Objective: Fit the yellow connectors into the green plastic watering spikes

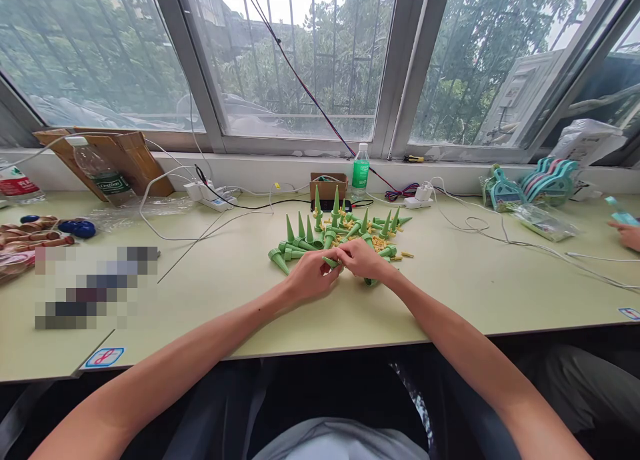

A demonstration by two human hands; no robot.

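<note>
My left hand is closed around a green plastic spike above the table, near its middle. Right beside it, my right hand has its fingers pinched together at the end of this spike; whatever small part may be between them is hidden. Several more green cone-shaped spikes stand upright or lie on their sides just beyond my hands. Small yellow pieces are scattered among them.
Against the sill stand a small cardboard box and a green-labelled bottle. White cables cross the table. Teal hangers sit at the right, near another person's hand. A clear bottle leans at the left.
</note>
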